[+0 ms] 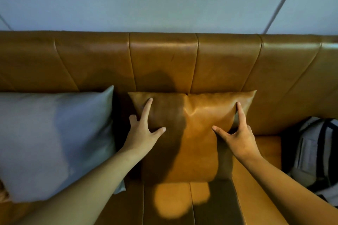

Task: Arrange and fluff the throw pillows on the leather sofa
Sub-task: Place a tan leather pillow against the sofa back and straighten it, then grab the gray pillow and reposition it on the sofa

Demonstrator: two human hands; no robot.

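A tan leather pillow (192,133) stands upright on the sofa seat (168,204), leaning against the tan leather backrest (162,60). My left hand (144,129) holds its left side, index finger and thumb spread on the front face, the other fingers tucked around the edge. My right hand (237,133) mirrors this on the right side. A larger grey pillow (51,139) leans against the backrest to the left, close beside the tan one; my left forearm crosses in front of its lower right corner.
A grey backpack with dark straps (314,153) sits on the seat at the far right. A pale wall (164,0) rises behind the sofa. Shadows of my head and arms fall over the tan pillow and seat.
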